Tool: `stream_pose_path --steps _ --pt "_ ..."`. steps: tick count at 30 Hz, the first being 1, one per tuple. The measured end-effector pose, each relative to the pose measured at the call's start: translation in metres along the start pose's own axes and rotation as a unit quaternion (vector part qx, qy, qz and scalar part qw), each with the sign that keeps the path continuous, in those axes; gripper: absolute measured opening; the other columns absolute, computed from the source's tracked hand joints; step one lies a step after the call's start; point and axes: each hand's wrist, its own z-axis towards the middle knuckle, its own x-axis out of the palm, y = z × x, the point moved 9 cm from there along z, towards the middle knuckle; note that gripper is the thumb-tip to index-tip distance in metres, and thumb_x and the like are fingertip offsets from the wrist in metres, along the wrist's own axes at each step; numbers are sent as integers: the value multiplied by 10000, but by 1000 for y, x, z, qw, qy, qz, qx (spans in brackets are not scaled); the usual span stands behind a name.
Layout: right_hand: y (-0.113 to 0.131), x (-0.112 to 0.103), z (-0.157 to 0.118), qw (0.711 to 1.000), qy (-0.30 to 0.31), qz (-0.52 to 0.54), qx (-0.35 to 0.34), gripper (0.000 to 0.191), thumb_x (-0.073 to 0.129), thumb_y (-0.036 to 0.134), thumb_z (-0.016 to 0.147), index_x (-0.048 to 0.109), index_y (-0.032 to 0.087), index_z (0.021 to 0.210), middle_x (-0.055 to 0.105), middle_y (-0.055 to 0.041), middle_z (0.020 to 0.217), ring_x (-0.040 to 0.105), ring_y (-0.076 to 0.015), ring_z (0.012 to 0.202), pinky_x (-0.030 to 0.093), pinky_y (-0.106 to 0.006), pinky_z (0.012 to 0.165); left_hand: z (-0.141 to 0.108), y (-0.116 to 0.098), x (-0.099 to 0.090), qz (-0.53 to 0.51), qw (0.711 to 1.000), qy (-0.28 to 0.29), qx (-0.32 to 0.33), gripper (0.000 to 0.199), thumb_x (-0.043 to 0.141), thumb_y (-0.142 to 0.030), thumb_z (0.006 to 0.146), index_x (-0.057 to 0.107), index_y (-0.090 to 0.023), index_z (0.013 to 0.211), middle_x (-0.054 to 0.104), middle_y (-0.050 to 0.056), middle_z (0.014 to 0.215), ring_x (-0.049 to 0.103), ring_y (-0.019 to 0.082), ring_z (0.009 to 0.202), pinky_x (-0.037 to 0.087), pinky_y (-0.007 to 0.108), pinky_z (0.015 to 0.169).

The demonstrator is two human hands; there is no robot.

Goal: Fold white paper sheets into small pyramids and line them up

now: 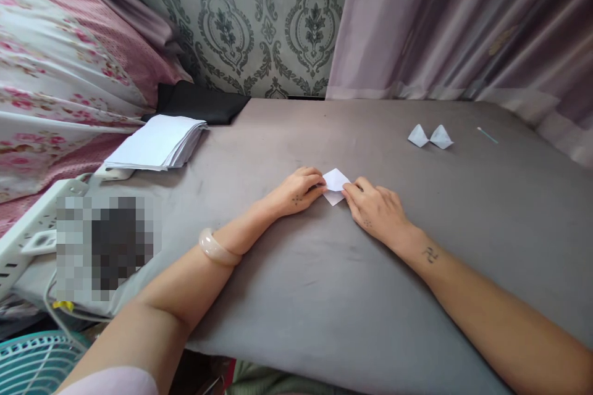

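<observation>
Single head-worn view, looking forward, down across grey surface (491, 222).

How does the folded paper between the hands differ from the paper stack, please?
The folded paper is held by the left hand and right hand; the paper stack lies untouched. The folded paper is small and diamond-shaped; the paper stack is larger and layered. Both are white.

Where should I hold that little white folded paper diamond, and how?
Probably pinch the small white folded-paper diamond by its sides, coming from left and right. The bare left hand and bare right hand pinch there, leaving its far and near points uncovered.
</observation>
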Motion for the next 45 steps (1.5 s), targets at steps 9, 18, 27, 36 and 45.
stream_pose_path --steps 9,18,27,36,45 --pt "7 -4 -6 1000 -3 -15 -25 331 310 230 976 637 191 1010 624 -84 982 589 -168 663 329 -316 614 -3 -4 1 25 1000 2 5 219 458 -202 925 668 -147 902 665 111 997 603 196 945 500 351 867" --pt "-31 8 3 974 -20 208 89 311 412 358 953 686 218 910 643 -48 1015 615 -167 781 414 -295 666 -7 29 -5 -90 972 -56 -210 183 647 -322 815 667 -147 764 648 72 960 589 121 696 528 291 719" --pt "-47 20 8 949 -45 278 143 267 499 391 889 675 210 803 623 -53 996 588 -161 718 436 -345 722 -10 35 -4 -104 962 -52 -247 151 599 -273 834 653 -151 762 617 82 995 590 127 714 531 326 740" --pt "-54 27 13 930 -64 315 178 244 574 402 816 657 213 686 622 -42 963 597 -197 820 388 -438 879 -10 34 -2 -90 948 -50 -302 138 563 -197 828 618 -136 717 568 98 1029 585 142 798 524 319 786" --pt "-59 30 14 914 -57 346 202 242 625 417 769 665 225 628 634 -16 934 583 -161 738 397 -390 813 -10 35 -2 -90 942 -62 -316 110 608 -196 790 622 -134 699 536 101 1055 570 163 882 505 346 844"
